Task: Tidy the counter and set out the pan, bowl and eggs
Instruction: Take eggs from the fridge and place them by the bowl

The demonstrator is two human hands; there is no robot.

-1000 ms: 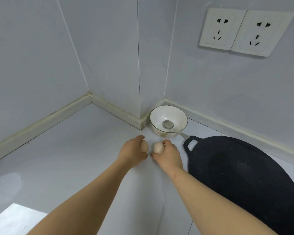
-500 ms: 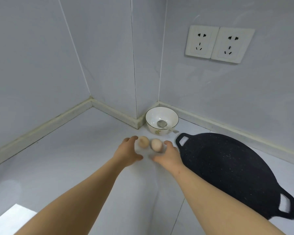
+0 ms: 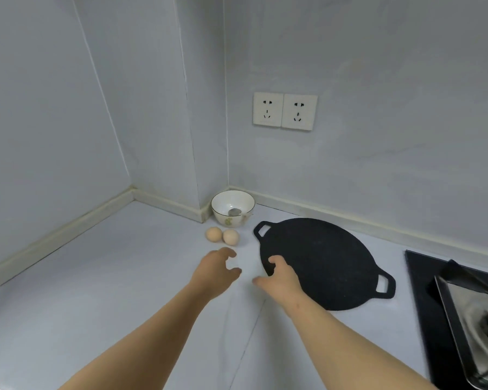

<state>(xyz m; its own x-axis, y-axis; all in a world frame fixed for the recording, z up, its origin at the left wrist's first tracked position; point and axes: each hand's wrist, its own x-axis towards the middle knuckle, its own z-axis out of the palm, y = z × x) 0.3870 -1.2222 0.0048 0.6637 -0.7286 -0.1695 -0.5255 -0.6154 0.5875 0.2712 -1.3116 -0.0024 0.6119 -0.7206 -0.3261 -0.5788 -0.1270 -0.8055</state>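
Two tan eggs lie side by side on the pale counter, the left egg (image 3: 214,234) touching the right egg (image 3: 230,237). Just behind them, in the wall corner, stands a white bowl (image 3: 232,208) with a metal spoon (image 3: 235,211) inside. A flat black two-handled pan (image 3: 321,261) rests to the right of the eggs. My left hand (image 3: 216,270) hovers a short way in front of the eggs, fingers spread, holding nothing. My right hand (image 3: 281,278) is also empty and spread, its fingers over the pan's left edge.
A black cooktop (image 3: 423,299) with a metal tray (image 3: 473,319) of utensils sits at the right edge. Two white wall sockets (image 3: 284,111) are above the pan. Grey tiled walls close the counter (image 3: 102,277) at left and back.
Both hands let go of the eggs and drew back toward me. The eggs now lie alone in front of the bowl. The view has pulled back and shows the cooktop.
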